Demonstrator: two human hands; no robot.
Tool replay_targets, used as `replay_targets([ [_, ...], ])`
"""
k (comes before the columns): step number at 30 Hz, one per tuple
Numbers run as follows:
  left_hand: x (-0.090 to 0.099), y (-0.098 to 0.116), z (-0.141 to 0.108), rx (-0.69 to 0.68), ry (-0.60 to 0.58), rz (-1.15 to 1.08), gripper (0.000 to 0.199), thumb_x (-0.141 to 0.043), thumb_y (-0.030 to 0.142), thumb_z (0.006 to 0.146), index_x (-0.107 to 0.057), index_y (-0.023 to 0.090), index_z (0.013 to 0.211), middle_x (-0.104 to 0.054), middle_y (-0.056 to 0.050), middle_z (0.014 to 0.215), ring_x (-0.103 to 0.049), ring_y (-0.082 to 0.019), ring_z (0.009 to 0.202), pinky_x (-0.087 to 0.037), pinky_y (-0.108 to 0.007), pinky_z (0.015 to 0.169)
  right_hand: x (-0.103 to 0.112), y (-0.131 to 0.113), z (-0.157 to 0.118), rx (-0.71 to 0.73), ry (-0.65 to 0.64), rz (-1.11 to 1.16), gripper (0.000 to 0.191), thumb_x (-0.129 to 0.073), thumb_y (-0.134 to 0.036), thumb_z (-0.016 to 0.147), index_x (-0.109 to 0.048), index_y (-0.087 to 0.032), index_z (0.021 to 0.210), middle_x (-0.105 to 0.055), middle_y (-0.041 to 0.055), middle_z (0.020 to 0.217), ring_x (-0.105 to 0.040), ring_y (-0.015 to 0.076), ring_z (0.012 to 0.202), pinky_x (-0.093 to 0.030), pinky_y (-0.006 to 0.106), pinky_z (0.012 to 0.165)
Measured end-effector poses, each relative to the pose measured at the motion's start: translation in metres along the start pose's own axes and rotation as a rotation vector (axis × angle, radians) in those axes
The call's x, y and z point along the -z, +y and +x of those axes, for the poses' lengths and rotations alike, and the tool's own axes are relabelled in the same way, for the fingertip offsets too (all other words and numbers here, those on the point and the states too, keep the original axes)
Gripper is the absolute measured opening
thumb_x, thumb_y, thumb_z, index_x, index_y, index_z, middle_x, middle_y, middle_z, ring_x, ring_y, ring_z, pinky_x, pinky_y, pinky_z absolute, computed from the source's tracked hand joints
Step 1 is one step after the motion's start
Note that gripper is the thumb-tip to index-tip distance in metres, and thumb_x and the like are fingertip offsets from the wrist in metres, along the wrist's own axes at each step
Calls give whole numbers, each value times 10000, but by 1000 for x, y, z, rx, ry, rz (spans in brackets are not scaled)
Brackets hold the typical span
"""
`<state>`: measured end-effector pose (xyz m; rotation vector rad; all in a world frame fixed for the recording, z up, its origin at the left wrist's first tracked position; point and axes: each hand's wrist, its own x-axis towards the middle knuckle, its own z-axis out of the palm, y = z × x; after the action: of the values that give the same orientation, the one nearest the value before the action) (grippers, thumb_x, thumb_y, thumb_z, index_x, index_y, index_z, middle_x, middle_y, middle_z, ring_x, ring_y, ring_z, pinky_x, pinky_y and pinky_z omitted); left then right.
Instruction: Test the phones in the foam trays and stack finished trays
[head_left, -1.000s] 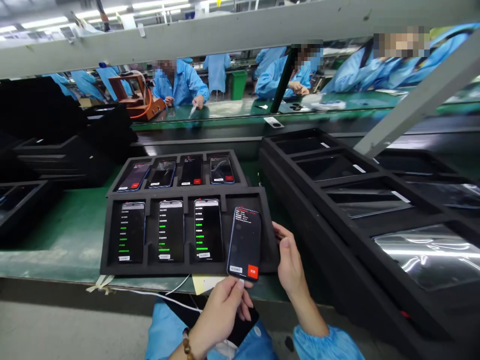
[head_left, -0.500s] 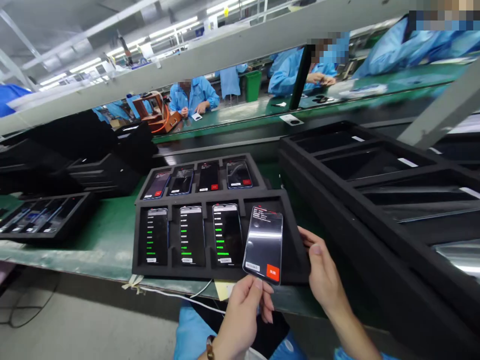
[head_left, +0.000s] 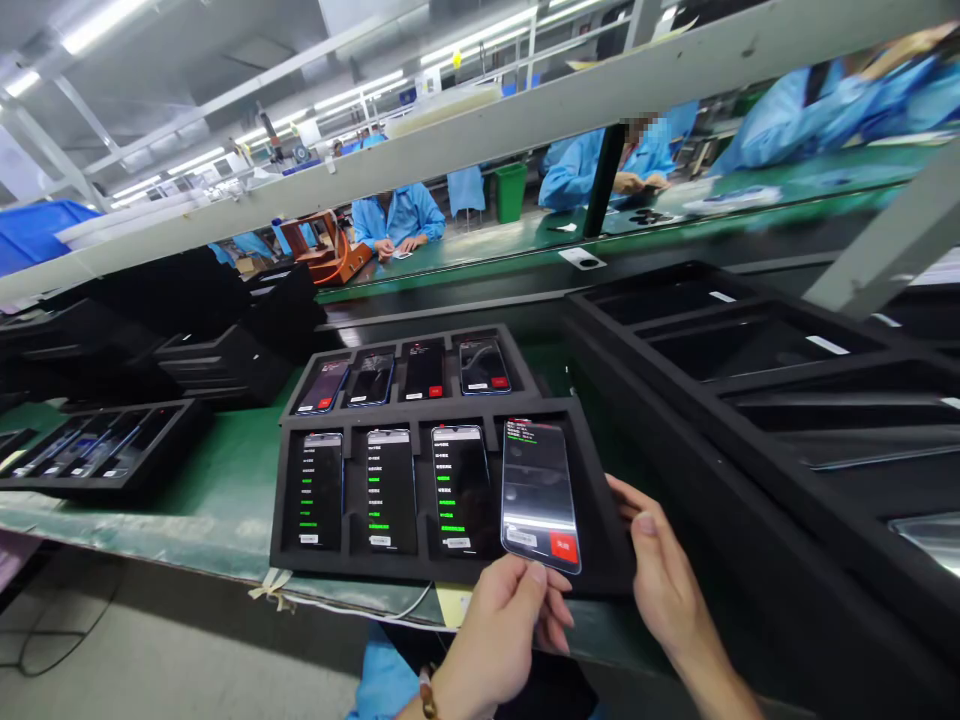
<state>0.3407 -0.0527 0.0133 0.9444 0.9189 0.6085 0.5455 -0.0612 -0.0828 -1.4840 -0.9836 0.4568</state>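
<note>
Phone (head_left: 538, 490) is lying face up and slightly askew in the rightmost compartment of the front tray (head_left: 352, 562), its bottom edge overlapping the tray's front wall. Its dark screen is showing small text at the top, mostly white with some green, and a red button at the lower right. The left hand (head_left: 506, 620) is pinching the bottom edge between thumb and closed fingers, which are hiding the exact contact. The right hand (head_left: 667, 565) is staying half open, fingertips touching the tray's right side, thumb standing free.

Three other phones (head_left: 390, 500) are filling the remaining front compartments, displaying lists with white and green lines. Just behind, four phones (head_left: 424, 370) are resting in the rear tray (head_left: 517, 355). Yellow paper (head_left: 452, 603) is sticking out under the front tray at the edge of the green counter (head_left: 217, 470). Larger black trays (head_left: 637, 400) holding dark screens are standing at the right.
</note>
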Motion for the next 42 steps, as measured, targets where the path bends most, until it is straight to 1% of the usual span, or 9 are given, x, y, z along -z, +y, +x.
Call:
replay_targets([
  [3,4,11,2,11,-107,125,916,-701,1008,661,-679,135,939,-650,-23,733,-572,-135,599,-423,-315,695,0,0,1,11,5,-8,599,-390,-707,1101,-674,-279,1408,-707,113,1396,-683,310,1229,-547,478,1082],
  [7,10,21,6,50,-209,143,829,-702,946,734,-692,140,923,-670,-36,725,-548,-133,575,-372,-314,663,0,0,1,38,17,-19,581,-402,-694,1102,-695,-279,1381,-719,113,1369,-701,309,1186,-580,473,1042],
  [14,28,26,9,216,-296,-107,690,-924,748,671,-730,123,889,-655,-38,714,-513,-117,571,-357,-305,626,0,0,0,56,12,-43,540,-394,-648,1117,-676,-292,1410,-709,115,1395,-687,327,1231,-559,515,1088],
  [19,44,46,-1,247,-288,-152,570,-969,605,723,-730,117,898,-519,23,653,-374,-84,563,-237,-292,566,-1,-4,0,52,17,-57,544,-387,-662,1118,-670,-303,1413,-700,102,1410,-670,329,1280,-539,521,1126],
  [22,57,61,-7,237,-255,-72,576,-940,634,754,-712,124,896,-446,56,619,-276,-65,544,-135,-297,567,0,-7,0,27,11,-51,542,-391,-673,1116,-665,-314,1416,-696,95,1431,-669,328,1297,-520,533,1154],
  [26,68,72,-10,218,-187,15,574,-905,646,774,-697,125,896,-413,76,602,-229,-59,533,-99,-305,577,-1,-11,0,30,17,-46,555,-389,-684,1117,-670,-306,1412,-700,101,1428,-674,320,1290,-511,524,1165],
  [32,45,57,-6,279,-193,-19,550,-885,618,761,-677,136,928,-457,58,632,-316,-75,554,-139,-305,580,-2,-15,2,44,22,-46,540,-381,-667,1129,-671,-308,1409,-700,95,1427,-663,302,1303,-522,478,1117],
  [37,13,21,1,283,-53,-53,670,-890,707,668,-596,174,949,-355,101,661,-193,-62,566,-70,-307,593,-2,-19,1,54,23,-42,541,-372,-659,1134,-668,-302,1413,-704,100,1416,-658,304,1304,-502,494,1147],
  [42,1,6,3,221,30,-19,743,-863,798,656,-591,177,958,-367,100,667,-203,-64,566,-81,-304,579,-3,-22,2,68,27,-34,540,-373,-654,1135,-679,-294,1396,-707,103,1416,-660,303,1307,-509,485,1152],
])
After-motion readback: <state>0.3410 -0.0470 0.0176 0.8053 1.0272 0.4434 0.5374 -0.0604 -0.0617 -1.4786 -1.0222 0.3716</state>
